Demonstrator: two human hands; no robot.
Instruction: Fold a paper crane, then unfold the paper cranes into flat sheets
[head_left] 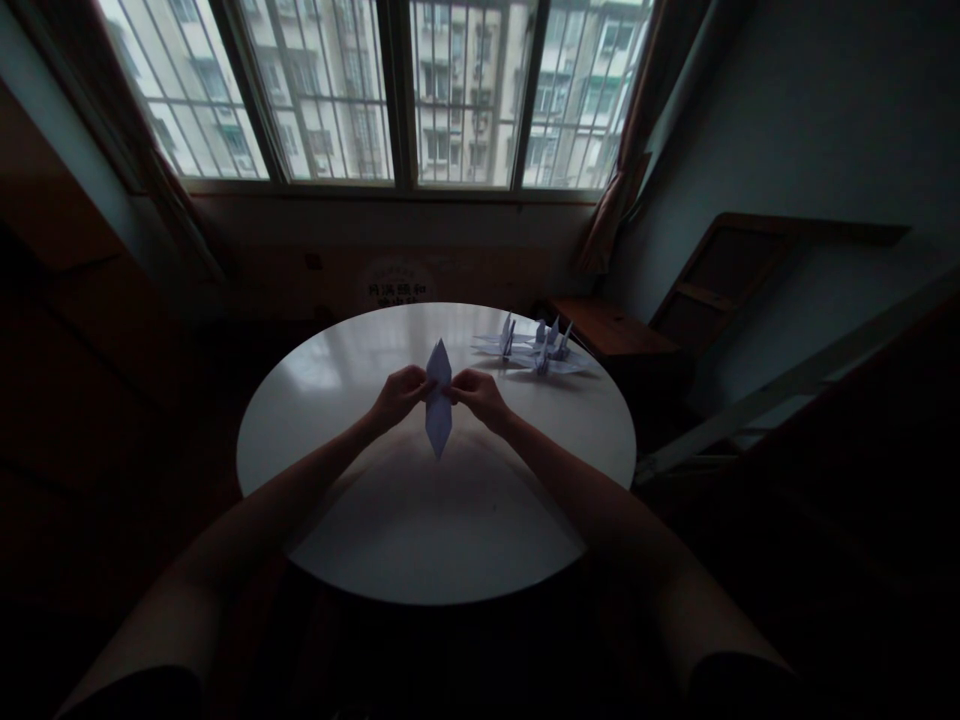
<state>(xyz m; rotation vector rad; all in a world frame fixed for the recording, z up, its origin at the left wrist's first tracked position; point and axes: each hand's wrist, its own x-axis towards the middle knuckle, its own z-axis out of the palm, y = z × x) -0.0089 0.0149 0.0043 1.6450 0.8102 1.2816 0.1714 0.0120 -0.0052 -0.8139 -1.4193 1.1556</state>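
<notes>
A folded sheet of white paper [439, 425], long and pointed at both its top and bottom ends, is held up above the white round table. My left hand [403, 393] pinches its left edge near the middle. On the opposite edge, my right hand [480, 394] pinches it between thumb and fingers. Parts of the fingertips lie behind or against the paper and are hard to see. Several folded paper cranes [541, 362] stand grouped on the table's far right, beyond my right hand.
The glossy round table [435, 560] spans the middle of the view. Behind it are a barred window [330, 110] and curtains [611, 220]. A brown wooden bench or low table [611, 328] stands at the back right, with a wooden frame [724, 270] leaning by the wall.
</notes>
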